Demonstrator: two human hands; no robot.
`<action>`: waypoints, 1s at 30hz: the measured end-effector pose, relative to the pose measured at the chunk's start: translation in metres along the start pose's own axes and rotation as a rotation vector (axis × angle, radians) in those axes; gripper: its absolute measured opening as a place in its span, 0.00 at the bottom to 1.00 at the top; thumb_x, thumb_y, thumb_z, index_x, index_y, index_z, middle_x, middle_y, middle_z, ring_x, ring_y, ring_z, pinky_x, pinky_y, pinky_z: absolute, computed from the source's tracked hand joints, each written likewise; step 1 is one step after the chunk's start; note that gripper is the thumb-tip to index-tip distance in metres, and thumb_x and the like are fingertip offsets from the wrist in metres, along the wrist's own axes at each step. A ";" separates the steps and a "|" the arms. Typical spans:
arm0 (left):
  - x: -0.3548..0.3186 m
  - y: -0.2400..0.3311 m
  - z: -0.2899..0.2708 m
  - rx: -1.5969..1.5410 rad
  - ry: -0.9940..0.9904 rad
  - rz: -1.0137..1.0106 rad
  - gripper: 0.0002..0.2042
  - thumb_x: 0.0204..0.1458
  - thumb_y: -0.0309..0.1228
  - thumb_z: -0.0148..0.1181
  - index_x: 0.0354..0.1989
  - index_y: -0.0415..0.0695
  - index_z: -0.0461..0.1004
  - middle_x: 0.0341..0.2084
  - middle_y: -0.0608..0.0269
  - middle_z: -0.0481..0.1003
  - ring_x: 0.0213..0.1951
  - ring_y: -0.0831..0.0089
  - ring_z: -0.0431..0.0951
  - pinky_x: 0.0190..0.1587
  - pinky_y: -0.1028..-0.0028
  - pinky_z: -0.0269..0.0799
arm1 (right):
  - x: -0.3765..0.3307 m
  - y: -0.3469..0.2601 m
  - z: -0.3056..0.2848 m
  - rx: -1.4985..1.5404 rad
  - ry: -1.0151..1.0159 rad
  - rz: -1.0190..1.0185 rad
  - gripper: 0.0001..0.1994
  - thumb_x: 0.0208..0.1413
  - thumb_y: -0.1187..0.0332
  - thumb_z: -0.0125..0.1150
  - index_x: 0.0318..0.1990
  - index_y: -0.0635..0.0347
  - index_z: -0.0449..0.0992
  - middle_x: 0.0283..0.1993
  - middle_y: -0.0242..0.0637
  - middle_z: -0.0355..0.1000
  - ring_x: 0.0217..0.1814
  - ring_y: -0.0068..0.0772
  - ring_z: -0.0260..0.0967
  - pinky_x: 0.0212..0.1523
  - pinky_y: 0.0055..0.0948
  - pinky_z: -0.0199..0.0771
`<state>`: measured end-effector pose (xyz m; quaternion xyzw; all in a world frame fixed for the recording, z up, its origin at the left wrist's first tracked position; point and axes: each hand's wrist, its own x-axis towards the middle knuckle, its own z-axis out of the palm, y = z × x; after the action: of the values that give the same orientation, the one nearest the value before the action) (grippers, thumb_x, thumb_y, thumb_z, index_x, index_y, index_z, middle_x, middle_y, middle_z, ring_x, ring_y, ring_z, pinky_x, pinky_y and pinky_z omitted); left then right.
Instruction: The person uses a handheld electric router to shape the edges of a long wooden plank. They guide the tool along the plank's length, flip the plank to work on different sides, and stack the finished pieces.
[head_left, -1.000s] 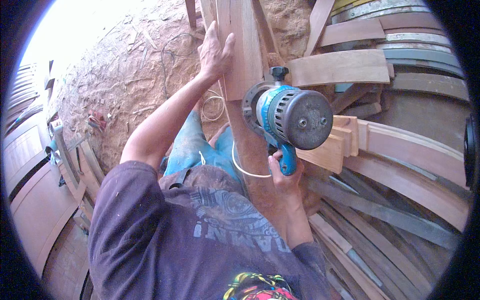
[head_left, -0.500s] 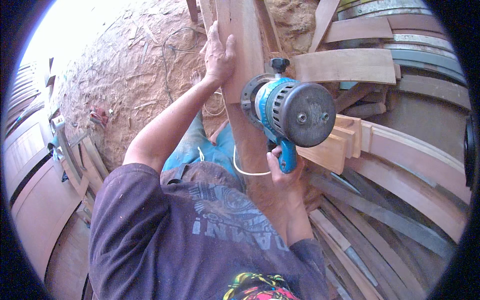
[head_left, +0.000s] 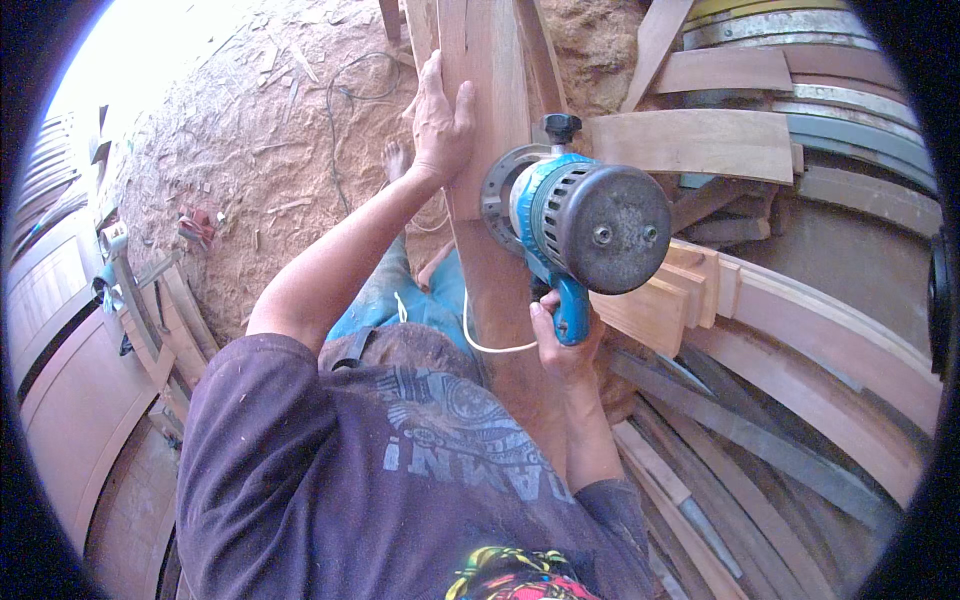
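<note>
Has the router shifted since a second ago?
Yes, slightly forward: the router now sits farther up the wooden board, judged against its near end.

Dark purple short-sleeved T-shirt [head_left: 300, 470], pale flecks on the left sleeve [head_left: 258, 405], faded blue-grey print [head_left: 455, 425] across the front. Trousers [head_left: 366, 300] blue, dusty, with white drawstring [head_left: 403, 310]. Left hand [head_left: 442, 130] and right hand [head_left: 568, 348] bare; patterned cloth [head_left: 510, 560] in yellow, green, pink, black.
</note>
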<state>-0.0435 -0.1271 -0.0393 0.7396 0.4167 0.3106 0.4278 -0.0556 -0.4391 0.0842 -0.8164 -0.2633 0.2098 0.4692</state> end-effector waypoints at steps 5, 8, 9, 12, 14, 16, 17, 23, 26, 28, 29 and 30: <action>-0.001 -0.002 0.001 0.002 0.015 -0.005 0.34 0.67 0.39 0.57 0.77 0.37 0.54 0.71 0.34 0.64 0.73 0.41 0.64 0.75 0.51 0.54 | 0.008 -0.003 0.001 0.020 -0.017 0.040 0.06 0.58 0.80 0.70 0.40 0.62 0.79 0.32 0.30 0.77 0.31 0.18 0.71 0.33 0.25 0.72; -0.003 0.004 -0.001 0.054 0.036 0.003 0.34 0.68 0.40 0.56 0.78 0.40 0.55 0.71 0.40 0.66 0.72 0.46 0.67 0.74 0.54 0.57 | 0.011 -0.002 -0.001 0.016 -0.042 0.017 0.06 0.58 0.80 0.70 0.40 0.62 0.78 0.32 0.30 0.77 0.31 0.18 0.71 0.33 0.25 0.72; -0.003 0.005 -0.001 0.021 0.025 -0.001 0.34 0.68 0.40 0.57 0.78 0.39 0.55 0.71 0.38 0.65 0.72 0.45 0.66 0.75 0.53 0.56 | 0.013 -0.001 0.000 0.008 -0.052 0.008 0.06 0.58 0.80 0.70 0.40 0.62 0.78 0.31 0.30 0.77 0.30 0.18 0.71 0.33 0.25 0.72; -0.002 0.005 -0.002 -0.030 0.004 -0.012 0.34 0.66 0.38 0.58 0.77 0.37 0.55 0.72 0.36 0.63 0.73 0.43 0.63 0.76 0.52 0.53 | 0.019 0.000 0.002 -0.048 -0.022 -0.076 0.06 0.58 0.80 0.70 0.39 0.62 0.78 0.31 0.29 0.76 0.30 0.18 0.71 0.32 0.25 0.71; -0.002 0.005 -0.002 0.000 0.004 -0.020 0.34 0.66 0.37 0.59 0.77 0.37 0.55 0.72 0.36 0.63 0.74 0.43 0.63 0.75 0.53 0.55 | 0.022 -0.001 0.004 0.013 -0.023 -0.029 0.06 0.58 0.80 0.70 0.39 0.62 0.78 0.30 0.29 0.76 0.30 0.18 0.71 0.32 0.25 0.71; -0.002 0.004 -0.002 -0.024 0.013 -0.001 0.34 0.66 0.36 0.59 0.77 0.36 0.55 0.72 0.36 0.63 0.74 0.43 0.62 0.75 0.53 0.55 | 0.026 0.000 0.005 0.006 -0.012 -0.039 0.06 0.57 0.80 0.70 0.39 0.62 0.78 0.30 0.29 0.76 0.30 0.18 0.71 0.32 0.25 0.71; -0.003 0.004 -0.002 -0.037 0.018 0.009 0.34 0.66 0.36 0.59 0.77 0.36 0.55 0.72 0.36 0.62 0.74 0.43 0.62 0.75 0.53 0.55 | 0.027 0.003 0.007 -0.032 0.000 -0.071 0.06 0.57 0.80 0.70 0.39 0.62 0.78 0.30 0.29 0.76 0.29 0.18 0.71 0.32 0.24 0.71; -0.004 0.008 -0.002 -0.023 -0.003 -0.027 0.34 0.66 0.36 0.58 0.77 0.36 0.55 0.73 0.36 0.62 0.75 0.43 0.60 0.76 0.52 0.53 | 0.041 0.002 0.003 -0.028 -0.061 0.018 0.07 0.57 0.73 0.73 0.38 0.57 0.79 0.31 0.31 0.79 0.31 0.29 0.79 0.34 0.31 0.77; -0.004 0.008 -0.003 -0.053 0.013 -0.012 0.33 0.66 0.36 0.57 0.77 0.36 0.55 0.73 0.37 0.61 0.75 0.44 0.60 0.76 0.53 0.52 | 0.045 -0.001 0.005 -0.012 -0.061 -0.008 0.06 0.57 0.76 0.72 0.38 0.60 0.79 0.30 0.30 0.78 0.30 0.24 0.76 0.33 0.28 0.75; -0.006 0.006 -0.003 0.037 0.051 0.026 0.33 0.67 0.38 0.57 0.77 0.37 0.57 0.71 0.38 0.65 0.72 0.44 0.66 0.74 0.53 0.59 | 0.050 -0.005 0.007 -0.005 -0.059 -0.027 0.06 0.57 0.79 0.70 0.38 0.62 0.78 0.29 0.29 0.77 0.29 0.18 0.73 0.32 0.26 0.73; -0.006 0.005 -0.003 0.082 0.070 0.045 0.32 0.67 0.38 0.57 0.77 0.38 0.58 0.71 0.39 0.67 0.71 0.43 0.68 0.73 0.54 0.62 | 0.052 -0.007 0.007 -0.009 -0.061 -0.023 0.06 0.57 0.79 0.70 0.38 0.63 0.78 0.29 0.30 0.77 0.29 0.18 0.73 0.32 0.26 0.73; -0.006 0.007 -0.003 0.042 0.046 0.016 0.32 0.67 0.38 0.56 0.77 0.38 0.57 0.72 0.39 0.65 0.72 0.44 0.66 0.74 0.53 0.58 | 0.054 -0.008 0.007 -0.013 -0.061 -0.018 0.06 0.57 0.79 0.70 0.38 0.63 0.78 0.29 0.30 0.77 0.29 0.19 0.73 0.32 0.26 0.73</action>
<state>-0.0463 -0.1328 -0.0326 0.7443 0.4268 0.3222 0.3999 -0.0200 -0.3972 0.0832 -0.8103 -0.2861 0.2288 0.4574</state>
